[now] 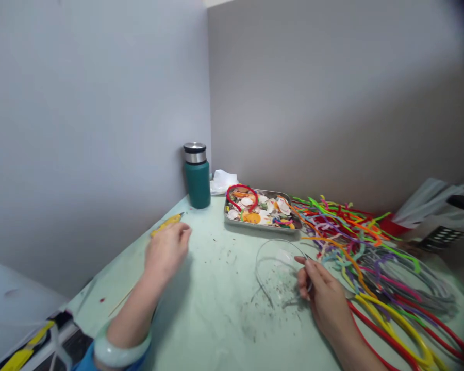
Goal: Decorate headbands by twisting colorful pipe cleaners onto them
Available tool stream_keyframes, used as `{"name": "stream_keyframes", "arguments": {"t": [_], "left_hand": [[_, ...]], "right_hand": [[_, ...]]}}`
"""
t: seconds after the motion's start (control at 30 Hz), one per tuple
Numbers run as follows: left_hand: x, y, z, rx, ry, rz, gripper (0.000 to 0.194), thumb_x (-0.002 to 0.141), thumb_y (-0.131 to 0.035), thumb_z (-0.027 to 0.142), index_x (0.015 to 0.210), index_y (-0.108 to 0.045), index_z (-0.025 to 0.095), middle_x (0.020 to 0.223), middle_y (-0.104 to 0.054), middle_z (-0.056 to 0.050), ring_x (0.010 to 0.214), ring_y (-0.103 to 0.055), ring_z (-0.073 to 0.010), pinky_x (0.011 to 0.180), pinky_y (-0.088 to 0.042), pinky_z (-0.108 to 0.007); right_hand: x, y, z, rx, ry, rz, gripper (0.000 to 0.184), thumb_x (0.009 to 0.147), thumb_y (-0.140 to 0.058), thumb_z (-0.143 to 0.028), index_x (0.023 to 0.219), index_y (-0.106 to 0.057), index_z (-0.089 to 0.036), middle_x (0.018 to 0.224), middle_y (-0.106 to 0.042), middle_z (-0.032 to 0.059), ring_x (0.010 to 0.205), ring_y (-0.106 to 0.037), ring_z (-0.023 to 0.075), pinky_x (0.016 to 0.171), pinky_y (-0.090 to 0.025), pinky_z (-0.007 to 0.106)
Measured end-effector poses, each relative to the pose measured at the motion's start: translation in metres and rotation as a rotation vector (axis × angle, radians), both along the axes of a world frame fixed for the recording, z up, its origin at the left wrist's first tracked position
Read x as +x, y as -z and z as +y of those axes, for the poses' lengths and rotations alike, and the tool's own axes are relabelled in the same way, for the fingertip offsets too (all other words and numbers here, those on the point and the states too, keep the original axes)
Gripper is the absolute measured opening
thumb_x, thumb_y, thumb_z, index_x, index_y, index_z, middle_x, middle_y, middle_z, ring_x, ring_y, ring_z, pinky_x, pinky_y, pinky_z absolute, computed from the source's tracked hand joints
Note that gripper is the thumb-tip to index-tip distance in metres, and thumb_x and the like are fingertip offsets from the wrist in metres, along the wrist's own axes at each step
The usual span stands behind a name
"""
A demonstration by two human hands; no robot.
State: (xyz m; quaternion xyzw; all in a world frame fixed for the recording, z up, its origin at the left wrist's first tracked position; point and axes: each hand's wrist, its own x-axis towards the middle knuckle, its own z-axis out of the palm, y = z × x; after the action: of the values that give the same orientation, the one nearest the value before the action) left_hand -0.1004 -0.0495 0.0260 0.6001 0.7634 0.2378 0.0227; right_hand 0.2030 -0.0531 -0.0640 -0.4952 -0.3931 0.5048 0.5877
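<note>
My right hand (327, 296) pinches a thin grey wire (260, 275) between thumb and fingers. The wire bends into an open loop to the left, just above or on the green tabletop (220, 299). My left hand (167, 250) is at the left of the table with its fingers curled closed. What they hold, if anything, is hidden. Right behind that hand lies a yellow utility knife (167, 224), partly covered by it; I cannot tell whether they touch. A thin wooden stick (120, 301) lies beside my left forearm.
A green bottle (198, 183) stands in the corner by grey partitions. Beside it, a metal tray (263, 226) holds shells and a red fuzzy loop (243, 186). Colourful pipe cleaners (344, 221) pile up at the right, with yellow-handled scissors (394, 312). Dark scraps dot the table.
</note>
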Motion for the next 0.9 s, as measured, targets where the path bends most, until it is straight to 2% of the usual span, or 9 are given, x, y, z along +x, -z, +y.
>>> {"name": "stream_keyframes", "arguments": {"t": [0.1, 0.2, 0.27, 0.4, 0.47, 0.6, 0.73, 0.83, 0.9], "left_hand": [[-0.033, 0.014, 0.000, -0.171, -0.234, 0.161, 0.052, 0.082, -0.036, 0.052, 0.104, -0.057, 0.010, 0.097, -0.064, -0.021, 0.086, -0.061, -0.0371, 0.066, -0.043, -0.043], [-0.037, 0.029, 0.006, -0.258, -0.243, 0.169, 0.065, 0.078, -0.037, 0.059, 0.114, -0.047, 0.006, 0.098, -0.063, -0.024, 0.087, -0.060, -0.0383, 0.066, -0.044, -0.044], [-0.032, 0.034, 0.010, -0.281, -0.222, 0.197, 0.060, 0.079, -0.036, 0.054, 0.115, -0.045, 0.006, 0.093, -0.064, -0.022, 0.086, -0.061, -0.0375, 0.067, -0.044, -0.044], [-0.024, 0.038, 0.010, -0.263, -0.234, 0.254, 0.039, 0.082, -0.032, 0.032, 0.109, -0.048, 0.010, 0.091, -0.064, -0.021, 0.084, -0.062, -0.0351, 0.065, -0.044, -0.042], [-0.024, 0.038, 0.009, -0.250, -0.253, 0.245, 0.037, 0.082, -0.031, 0.024, 0.110, -0.047, 0.007, 0.092, -0.063, -0.023, 0.082, -0.062, -0.0352, 0.064, -0.043, -0.041], [-0.029, 0.031, 0.006, -0.197, -0.260, 0.178, 0.042, 0.082, -0.034, 0.029, 0.113, -0.045, 0.004, 0.087, -0.063, -0.026, 0.082, -0.061, -0.0378, 0.064, -0.041, -0.042], [-0.043, 0.010, 0.006, -0.119, -0.282, 0.040, 0.045, 0.079, -0.038, 0.037, 0.111, -0.048, 0.005, 0.083, -0.064, -0.027, 0.082, -0.060, -0.0410, 0.064, -0.039, -0.044], [-0.058, -0.005, 0.008, -0.037, -0.318, -0.224, 0.040, 0.076, -0.041, 0.033, 0.105, -0.053, 0.008, 0.075, -0.064, -0.022, 0.079, -0.060, -0.0385, 0.063, -0.039, -0.042], [-0.065, -0.006, 0.010, -0.036, -0.254, -0.415, 0.032, 0.073, -0.043, 0.032, 0.090, -0.058, 0.010, 0.061, -0.062, -0.014, 0.064, -0.060, -0.0317, 0.058, -0.040, -0.037]], "right_hand": [[-0.001, 0.002, 0.000, 0.016, -0.009, -0.020, 0.034, 0.079, -0.056, -0.046, 0.097, -0.058, -0.016, 0.054, -0.050, -0.0042, 0.041, -0.040, 0.0068, 0.038, -0.027, 0.018], [-0.002, 0.003, 0.000, 0.031, -0.023, -0.028, 0.034, 0.079, -0.056, -0.046, 0.096, -0.058, -0.017, 0.053, -0.049, -0.0043, 0.041, -0.040, 0.0068, 0.038, -0.026, 0.018], [-0.003, 0.003, 0.000, 0.041, -0.030, -0.026, 0.034, 0.080, -0.055, -0.046, 0.096, -0.058, -0.016, 0.053, -0.049, -0.0043, 0.041, -0.040, 0.0068, 0.038, -0.026, 0.018], [-0.002, 0.003, -0.001, 0.062, -0.055, -0.050, 0.034, 0.081, -0.053, -0.046, 0.096, -0.057, -0.016, 0.055, -0.050, -0.0037, 0.041, -0.041, 0.0071, 0.038, -0.026, 0.019], [-0.002, 0.003, -0.001, 0.067, -0.061, -0.064, 0.034, 0.081, -0.053, -0.046, 0.096, -0.057, -0.016, 0.055, -0.050, -0.0037, 0.041, -0.041, 0.0074, 0.038, -0.025, 0.019], [-0.002, 0.002, -0.002, 0.066, -0.071, -0.076, 0.034, 0.082, -0.052, -0.047, 0.094, -0.057, -0.016, 0.055, -0.050, -0.0036, 0.041, -0.042, 0.0078, 0.039, -0.025, 0.019], [-0.003, 0.001, -0.003, 0.078, -0.081, -0.076, 0.035, 0.081, -0.052, -0.048, 0.094, -0.057, -0.016, 0.055, -0.049, -0.0037, 0.041, -0.041, 0.0080, 0.038, -0.025, 0.019], [-0.003, 0.001, -0.003, 0.074, -0.089, -0.073, 0.035, 0.081, -0.052, -0.048, 0.094, -0.058, -0.016, 0.055, -0.050, -0.0035, 0.041, -0.042, 0.0082, 0.038, -0.025, 0.019], [-0.003, 0.001, -0.003, 0.068, -0.093, -0.075, 0.035, 0.081, -0.052, -0.048, 0.095, -0.058, -0.017, 0.056, -0.050, -0.0037, 0.041, -0.042, 0.0080, 0.038, -0.025, 0.019]]}}
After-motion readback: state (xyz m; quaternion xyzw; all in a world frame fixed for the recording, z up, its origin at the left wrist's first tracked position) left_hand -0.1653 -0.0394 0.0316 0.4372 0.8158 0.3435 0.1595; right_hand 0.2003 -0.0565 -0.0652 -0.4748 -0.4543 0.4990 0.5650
